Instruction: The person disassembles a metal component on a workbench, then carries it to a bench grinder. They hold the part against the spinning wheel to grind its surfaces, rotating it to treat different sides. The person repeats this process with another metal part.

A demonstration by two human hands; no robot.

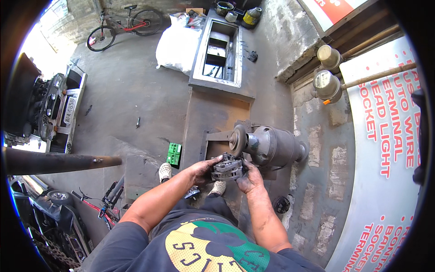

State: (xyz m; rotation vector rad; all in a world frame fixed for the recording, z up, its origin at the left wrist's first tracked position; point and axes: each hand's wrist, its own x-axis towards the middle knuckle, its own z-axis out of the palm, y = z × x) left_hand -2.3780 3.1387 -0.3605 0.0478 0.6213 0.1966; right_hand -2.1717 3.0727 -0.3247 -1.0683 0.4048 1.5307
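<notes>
Between my two hands is a dirty grey metal alternator housing [227, 168] with slotted sides, held level in front of my body. My left hand [202, 171] grips its left side, thumb on top. On the opposite side my right hand [250, 177] is closed round the edge, and its fingertips are partly hidden. Both hands are blackened with grime. Just beyond the housing stands the round wheel [236, 141] of a bench grinder [274, 146]. The housing is very near the wheel's lower edge; I cannot tell whether they touch.
Behind the grinder is a bench with a metal-framed sink-like opening [198, 68]. A white sack [177, 49] lies beside it. A green battery [174, 153] sits near my left foot. A pole [63, 161] juts in at left, near vehicles and bikes; a lettered signboard [362, 199] stands at right.
</notes>
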